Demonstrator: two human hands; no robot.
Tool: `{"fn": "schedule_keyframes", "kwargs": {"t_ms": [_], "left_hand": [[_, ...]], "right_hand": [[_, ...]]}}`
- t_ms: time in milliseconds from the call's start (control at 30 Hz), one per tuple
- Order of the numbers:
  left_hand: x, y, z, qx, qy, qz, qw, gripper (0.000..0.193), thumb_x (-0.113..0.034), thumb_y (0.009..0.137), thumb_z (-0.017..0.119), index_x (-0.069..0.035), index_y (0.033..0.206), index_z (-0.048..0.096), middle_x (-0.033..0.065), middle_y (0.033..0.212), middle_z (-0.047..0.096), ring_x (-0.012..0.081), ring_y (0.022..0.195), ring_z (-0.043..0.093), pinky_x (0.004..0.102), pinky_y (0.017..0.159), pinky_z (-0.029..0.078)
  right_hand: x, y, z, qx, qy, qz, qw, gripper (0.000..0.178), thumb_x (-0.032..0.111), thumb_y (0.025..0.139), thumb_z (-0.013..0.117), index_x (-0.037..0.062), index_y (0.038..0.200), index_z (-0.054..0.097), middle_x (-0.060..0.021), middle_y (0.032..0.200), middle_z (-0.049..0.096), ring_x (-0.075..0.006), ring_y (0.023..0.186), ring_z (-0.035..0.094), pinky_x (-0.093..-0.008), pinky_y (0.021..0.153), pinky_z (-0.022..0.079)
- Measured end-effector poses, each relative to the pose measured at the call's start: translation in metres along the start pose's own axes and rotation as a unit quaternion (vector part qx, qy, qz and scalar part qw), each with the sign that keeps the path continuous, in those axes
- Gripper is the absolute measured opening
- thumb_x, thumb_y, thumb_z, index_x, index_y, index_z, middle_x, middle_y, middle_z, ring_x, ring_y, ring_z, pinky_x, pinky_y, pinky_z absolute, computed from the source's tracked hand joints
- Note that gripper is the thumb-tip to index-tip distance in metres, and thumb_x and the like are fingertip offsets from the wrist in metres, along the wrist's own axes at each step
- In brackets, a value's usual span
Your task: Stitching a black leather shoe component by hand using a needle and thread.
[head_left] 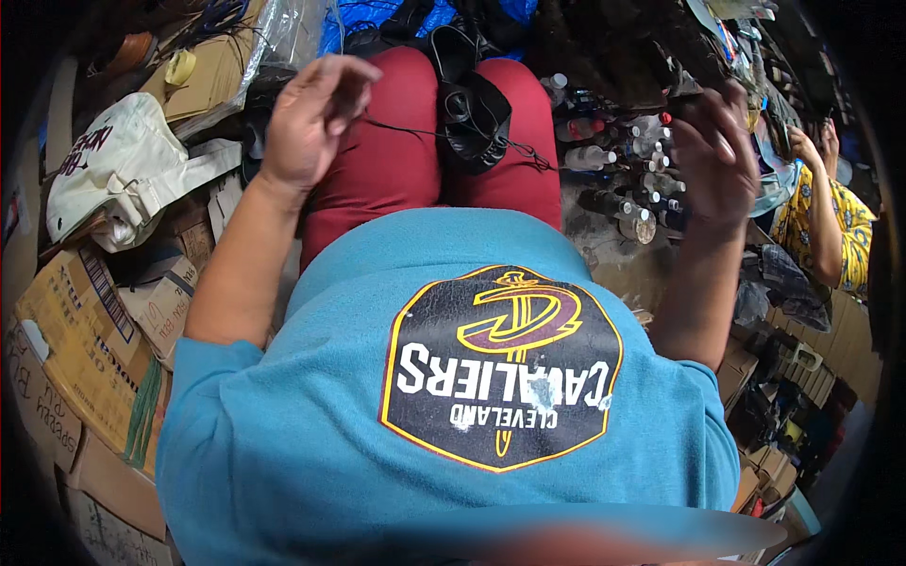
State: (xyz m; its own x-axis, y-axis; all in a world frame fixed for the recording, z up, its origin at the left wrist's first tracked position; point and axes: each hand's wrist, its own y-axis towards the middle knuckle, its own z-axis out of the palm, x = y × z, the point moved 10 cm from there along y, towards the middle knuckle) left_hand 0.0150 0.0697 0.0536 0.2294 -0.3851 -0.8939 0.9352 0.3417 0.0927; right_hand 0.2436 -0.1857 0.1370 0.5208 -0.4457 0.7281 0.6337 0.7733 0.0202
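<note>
My left hand (316, 118) is raised over my left thigh, its fingers loosely bent and apart, with nothing visible in them. Out to the right, beside a cluster of bottles, my right hand (714, 156) is lifted with half-curled fingers, somewhat blurred; I see nothing in it. Across my red trousers (382, 156), between the thighs, lies a black ribbed thing (475, 123) with straps, its exact kind unclear. A thin black cord (401, 129) runs from it toward my left hand and trails in a small tangle over the right thigh. Whether the cord touches my left hand is unclear.
Several plastic bottles (623, 179) stand to the right. At the left are a white cloth bag (118, 174) and stacked cardboard boxes (85, 330). A person in a yellow patterned garment (854, 231) is at the far right. Blue sheeting (368, 14) lies beyond my knees.
</note>
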Motion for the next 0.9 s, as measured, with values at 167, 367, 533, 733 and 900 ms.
{"fn": "schedule_keyframes", "kwargs": {"t_ms": [167,367,533,733,900], "left_hand": [[-0.055,-0.046,-0.057,-0.119,0.449,0.114,0.878,0.022,-0.018,0.095,0.051,0.001,0.094,0.062,0.0015,0.079,0.059,0.0078,0.071,0.050,0.0201,0.065,0.039],[-0.211,-0.123,-0.112,-0.267,0.792,0.253,0.488,0.016,-0.011,0.092,0.055,0.000,0.099,0.064,0.0134,0.094,0.066,0.0211,0.087,0.064,0.0311,0.074,0.050],[-0.255,-0.141,-0.137,-0.338,0.816,0.242,0.401,0.018,-0.014,0.092,0.055,-0.001,0.098,0.065,0.0115,0.095,0.067,0.0242,0.082,0.065,0.0313,0.070,0.051],[-0.036,-0.029,-0.015,-0.016,0.576,0.107,0.810,0.025,-0.005,0.089,0.052,-0.003,0.112,0.062,0.0109,0.110,0.064,0.0227,0.107,0.058,0.0324,0.094,0.044],[0.052,-0.011,0.064,0.097,0.552,-0.014,0.828,0.023,-0.019,0.089,0.055,-0.005,0.105,0.062,0.0158,0.105,0.062,0.0291,0.098,0.059,0.0356,0.086,0.045]], "right_hand": [[0.020,-0.043,-0.027,0.150,-0.376,0.223,0.887,0.027,0.023,0.087,0.060,0.0009,0.102,0.059,-0.0025,0.078,0.058,-0.0084,0.060,0.046,-0.0229,0.056,0.038],[0.078,-0.129,-0.218,-0.064,-0.777,0.393,0.487,0.029,0.027,0.077,0.070,-0.0011,0.077,0.065,-0.0103,0.062,0.058,-0.0149,0.059,0.050,-0.0337,0.061,0.044],[0.138,-0.188,-0.290,-0.166,-0.836,0.470,0.231,0.037,0.038,0.079,0.065,0.0031,0.092,0.069,-0.0142,0.083,0.068,-0.0274,0.075,0.064,-0.0361,0.074,0.048],[-0.069,-0.091,-0.157,-0.024,-0.552,0.303,0.777,0.038,0.025,0.094,0.051,0.0127,0.130,0.051,0.0024,0.107,0.060,-0.0074,0.087,0.052,-0.0239,0.074,0.043],[-0.161,-0.051,-0.048,0.039,-0.427,0.257,0.866,0.030,0.010,0.085,0.065,0.0045,0.113,0.057,0.0045,0.090,0.055,-0.0046,0.080,0.050,-0.0198,0.072,0.041]]}}
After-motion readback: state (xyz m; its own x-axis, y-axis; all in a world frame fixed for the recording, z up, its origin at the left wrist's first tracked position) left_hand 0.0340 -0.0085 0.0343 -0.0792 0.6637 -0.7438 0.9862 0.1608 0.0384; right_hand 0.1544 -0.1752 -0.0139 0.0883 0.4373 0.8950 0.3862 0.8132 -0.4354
